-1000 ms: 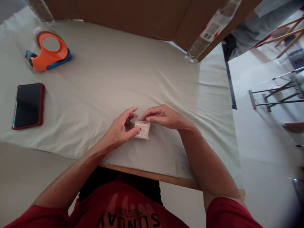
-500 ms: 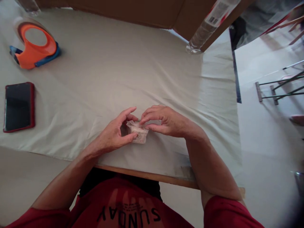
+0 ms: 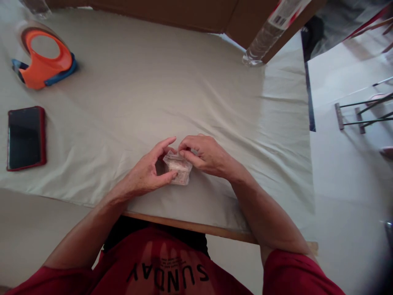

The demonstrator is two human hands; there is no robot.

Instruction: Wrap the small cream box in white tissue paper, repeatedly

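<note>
A small pale block in clear plastic wrap [image 3: 181, 171] rests on the cloth near the table's front edge. My left hand [image 3: 150, 170] holds it from the left, with the thumb on its front face and the index finger raised above. At the block's upper right, my right hand [image 3: 204, 155] pinches the loose edge of the clear wrap between thumb and index finger; its other fingers are curled.
On the left lie an orange and blue tape dispenser [image 3: 50, 61] and a phone in a red case [image 3: 26, 138]. A cardboard box [image 3: 172, 14] stands along the back, with a clear plastic roll [image 3: 264, 41] at its right. Beyond the table, metal legs [image 3: 365, 116] stand on the floor.
My right hand has moved slightly left and its fingers have closed in on the wrap's top edge. My left hand keeps its hold on the block.
</note>
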